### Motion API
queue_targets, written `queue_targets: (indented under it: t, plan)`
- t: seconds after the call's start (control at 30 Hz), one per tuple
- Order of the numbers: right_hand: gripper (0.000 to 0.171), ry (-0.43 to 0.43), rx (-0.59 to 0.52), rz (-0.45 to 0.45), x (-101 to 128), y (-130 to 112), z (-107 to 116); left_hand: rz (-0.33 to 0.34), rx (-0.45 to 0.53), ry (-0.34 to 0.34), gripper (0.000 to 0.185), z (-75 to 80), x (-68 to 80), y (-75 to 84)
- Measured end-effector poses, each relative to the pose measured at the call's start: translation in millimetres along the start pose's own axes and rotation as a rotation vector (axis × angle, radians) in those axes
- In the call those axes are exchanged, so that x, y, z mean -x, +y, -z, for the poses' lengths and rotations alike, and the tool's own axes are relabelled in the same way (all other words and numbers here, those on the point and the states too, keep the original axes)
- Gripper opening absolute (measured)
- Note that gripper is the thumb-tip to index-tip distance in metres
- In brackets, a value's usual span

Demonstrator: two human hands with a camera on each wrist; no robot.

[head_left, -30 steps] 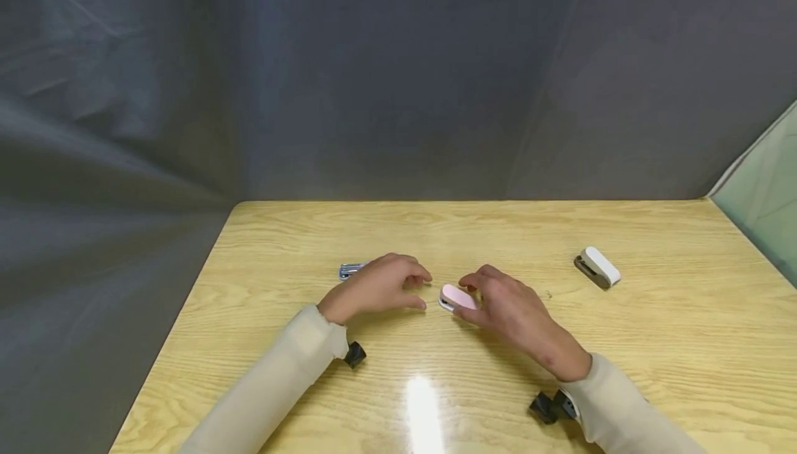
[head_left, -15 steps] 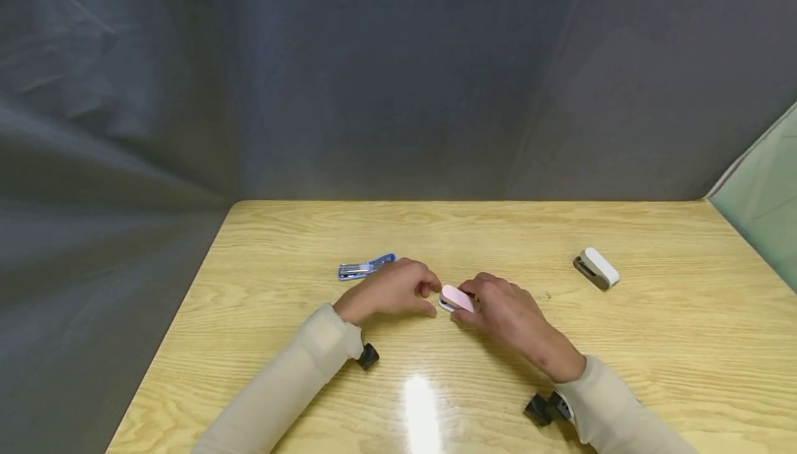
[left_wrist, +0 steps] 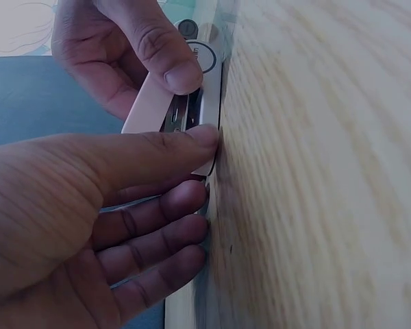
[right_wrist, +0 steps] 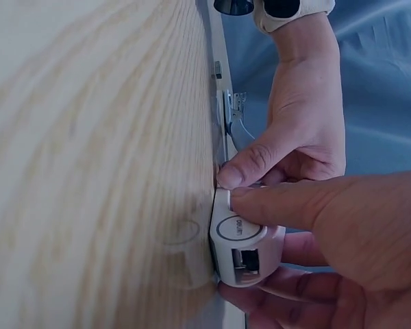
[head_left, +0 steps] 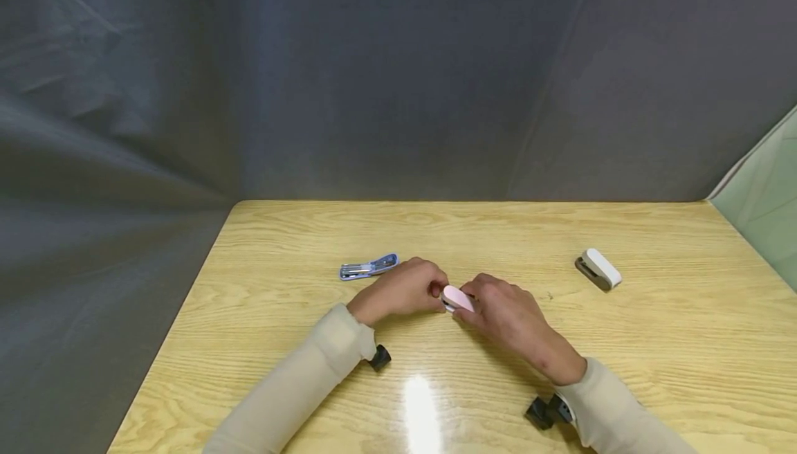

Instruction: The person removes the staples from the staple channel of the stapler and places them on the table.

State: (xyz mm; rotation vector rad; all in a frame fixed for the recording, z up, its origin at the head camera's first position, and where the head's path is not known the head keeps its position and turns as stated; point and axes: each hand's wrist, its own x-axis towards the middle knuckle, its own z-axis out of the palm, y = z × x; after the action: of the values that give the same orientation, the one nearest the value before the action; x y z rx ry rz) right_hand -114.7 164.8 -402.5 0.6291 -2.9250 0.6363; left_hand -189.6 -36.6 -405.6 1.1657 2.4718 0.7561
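Note:
A small pink-and-white stapler sits on the wooden table between both hands. My right hand grips it by the rear, thumb along one side and fingers on the other. At its front end, the thumb and fingers of my left hand pinch the white base. In the left wrist view, a gap with metal parts shows between the stapler's pink top and base. The right wrist view shows the rounded rear of the stapler low against the tabletop. The left index fingertip is mostly hidden.
A blue stapler lies opened out behind the left hand. Further right stands a white-and-grey stapler. The wooden table ends at a dark cloth backdrop behind and on the left.
My left hand has moved right to the stapler's front end and pinched it, uncovering more of the blue stapler. My right hand has closed in slightly on the stapler's rear.

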Motion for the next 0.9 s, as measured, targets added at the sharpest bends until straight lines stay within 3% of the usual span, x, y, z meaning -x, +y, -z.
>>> queue_targets:
  t: [0.5,0.73,0.9]
  plan:
    - [0.017,0.062,-0.057,0.029,-0.6,3.1,2.9,0.031,0.04,0.015,0.024,-3.4,-1.1,-4.8]
    - [0.016,0.021,-0.204,-0.011,-1.6,8.5,3.0,0.048,0.066,-0.001,0.021,-2.5,-2.2,-4.1]
    - [0.013,0.0,-0.281,-0.015,-2.9,10.8,4.1,0.042,0.026,-0.002,0.023,-2.6,-3.0,-4.4]
